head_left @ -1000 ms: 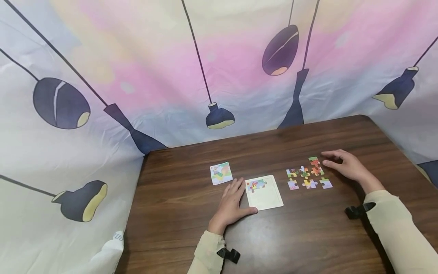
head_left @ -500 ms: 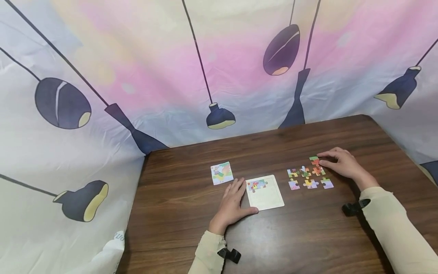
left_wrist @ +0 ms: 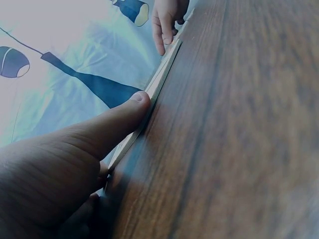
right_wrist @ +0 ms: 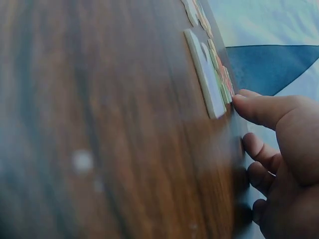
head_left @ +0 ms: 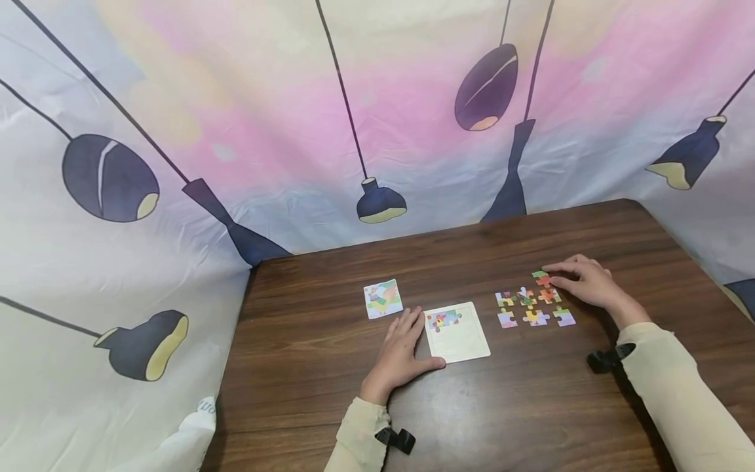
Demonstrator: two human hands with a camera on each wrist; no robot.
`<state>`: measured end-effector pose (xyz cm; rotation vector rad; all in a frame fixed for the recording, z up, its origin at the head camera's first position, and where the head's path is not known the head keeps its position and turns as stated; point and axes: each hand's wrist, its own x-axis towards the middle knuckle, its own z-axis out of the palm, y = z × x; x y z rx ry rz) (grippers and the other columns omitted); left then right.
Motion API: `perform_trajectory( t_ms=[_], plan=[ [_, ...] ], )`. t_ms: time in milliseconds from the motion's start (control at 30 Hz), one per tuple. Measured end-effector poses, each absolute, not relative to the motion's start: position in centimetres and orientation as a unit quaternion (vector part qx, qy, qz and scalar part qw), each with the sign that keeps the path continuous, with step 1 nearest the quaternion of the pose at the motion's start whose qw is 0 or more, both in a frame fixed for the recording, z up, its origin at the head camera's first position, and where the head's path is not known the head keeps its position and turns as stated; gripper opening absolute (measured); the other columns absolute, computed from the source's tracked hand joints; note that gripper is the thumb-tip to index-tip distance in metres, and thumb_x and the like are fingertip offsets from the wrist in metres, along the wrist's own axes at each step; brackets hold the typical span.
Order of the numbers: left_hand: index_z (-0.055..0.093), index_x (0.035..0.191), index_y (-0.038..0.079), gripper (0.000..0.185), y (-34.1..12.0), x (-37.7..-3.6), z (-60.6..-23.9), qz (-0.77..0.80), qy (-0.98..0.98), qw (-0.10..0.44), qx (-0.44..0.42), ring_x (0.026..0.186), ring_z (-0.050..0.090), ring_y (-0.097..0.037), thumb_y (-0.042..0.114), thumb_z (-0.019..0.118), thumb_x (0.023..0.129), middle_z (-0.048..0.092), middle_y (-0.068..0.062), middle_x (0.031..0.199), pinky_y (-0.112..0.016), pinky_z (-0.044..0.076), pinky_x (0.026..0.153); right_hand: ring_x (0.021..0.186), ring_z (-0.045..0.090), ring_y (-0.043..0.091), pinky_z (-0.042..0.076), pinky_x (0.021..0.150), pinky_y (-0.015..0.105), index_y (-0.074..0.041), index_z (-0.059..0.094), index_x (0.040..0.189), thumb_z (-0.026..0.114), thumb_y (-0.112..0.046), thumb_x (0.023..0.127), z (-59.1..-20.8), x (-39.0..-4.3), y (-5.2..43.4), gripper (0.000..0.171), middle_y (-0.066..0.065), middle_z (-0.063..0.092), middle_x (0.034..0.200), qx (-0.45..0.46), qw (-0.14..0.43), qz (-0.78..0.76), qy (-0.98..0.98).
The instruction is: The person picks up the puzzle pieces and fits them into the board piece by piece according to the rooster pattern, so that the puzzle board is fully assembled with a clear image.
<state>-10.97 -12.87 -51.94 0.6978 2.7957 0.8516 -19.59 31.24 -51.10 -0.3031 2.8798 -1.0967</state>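
Observation:
In the head view my left hand (head_left: 394, 357) lies with straight fingers along the left side of a white square puzzle tray (head_left: 460, 344). Its thumb touches the tray's near edge, as the left wrist view also shows. A few joined puzzle pieces (head_left: 445, 320) fill the tray's upper left corner. At the right, my right hand (head_left: 590, 282) pinches a red and green puzzle piece (head_left: 539, 278) between thumb and index finger. The right wrist view has the thumb (right_wrist: 249, 107) right at the edge of the pieces, the other fingers loosely curled.
Several loose pieces lie right of the tray, among them a lilac piece (head_left: 564, 316) and a yellow and lilac one (head_left: 535, 317). A small picture card (head_left: 383, 299) lies behind the left hand. A printed cloth (head_left: 283, 131) hangs behind the brown wooden table (head_left: 307, 367).
My right hand has moved left, from beside the loose pieces to the red and green puzzle piece, and its fingertips have closed on it. The left hand stays at the tray.

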Motion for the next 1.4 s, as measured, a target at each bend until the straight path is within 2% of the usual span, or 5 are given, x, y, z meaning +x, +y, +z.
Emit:
perform_trajectory(
  t_ms=[333, 567, 833, 1200, 1400],
  plan=[
    [0.031, 0.166, 0.005, 0.104, -12.9, -10.8, -52.0, 0.284, 0.928, 0.071, 0.229, 0.162, 0.016, -0.03, 0.055, 0.081, 0.089, 0.028, -0.01, 0.173, -0.05, 0.016, 0.13, 0.114, 0.047, 0.047, 0.026, 0.086, 0.067, 0.0, 0.064, 0.143, 0.068, -0.026, 0.106, -51.4, -19.7, 30.8, 0.045, 0.026, 0.056, 0.123, -0.099, 0.003, -0.34, 0.935],
    [0.031, 0.166, 0.005, 0.104, -12.8, -11.0, -51.9, 0.282, 0.928, 0.07, 0.233, 0.162, 0.015, -0.029, 0.055, 0.08, 0.09, 0.028, -0.01, 0.173, -0.05, 0.016, 0.13, 0.112, 0.047, 0.051, 0.025, 0.085, 0.07, 0.002, 0.065, 0.138, 0.07, -0.022, 0.105, -51.5, -20.0, 31.2, 0.042, 0.027, 0.056, 0.121, -0.101, -0.008, -0.343, 0.934],
    [0.031, 0.166, 0.006, 0.105, -12.6, -11.3, -51.8, 0.276, 0.93, 0.071, 0.232, 0.162, 0.015, -0.029, 0.056, 0.081, 0.089, 0.028, -0.009, 0.173, -0.049, 0.015, 0.131, 0.11, 0.048, 0.048, 0.025, 0.08, 0.062, 0.001, 0.064, 0.14, 0.069, -0.025, 0.105, -51.1, -20.2, 31.3, 0.044, 0.028, 0.055, 0.123, -0.092, -0.001, -0.331, 0.939],
    [0.031, 0.166, 0.005, 0.104, -12.8, -10.8, -52.0, 0.28, 0.929, 0.073, 0.231, 0.162, 0.016, -0.03, 0.055, 0.081, 0.09, 0.028, -0.01, 0.173, -0.05, 0.016, 0.13, 0.108, 0.051, 0.044, 0.025, 0.078, 0.056, 0.002, 0.066, 0.133, 0.068, -0.019, 0.106, -51.3, -19.6, 30.6, 0.034, 0.026, 0.059, 0.118, -0.113, -0.01, -0.328, 0.938],
    [0.031, 0.166, 0.005, 0.104, -12.9, -11.0, -51.9, 0.282, 0.928, 0.07, 0.232, 0.162, 0.016, -0.03, 0.055, 0.081, 0.089, 0.028, -0.01, 0.173, -0.05, 0.016, 0.131, 0.11, 0.049, 0.047, 0.029, 0.086, 0.068, 0.005, 0.063, 0.133, 0.066, -0.022, 0.107, -51.1, -19.5, 30.2, 0.037, 0.028, 0.057, 0.121, -0.098, 0.001, -0.344, 0.934]
  ],
)
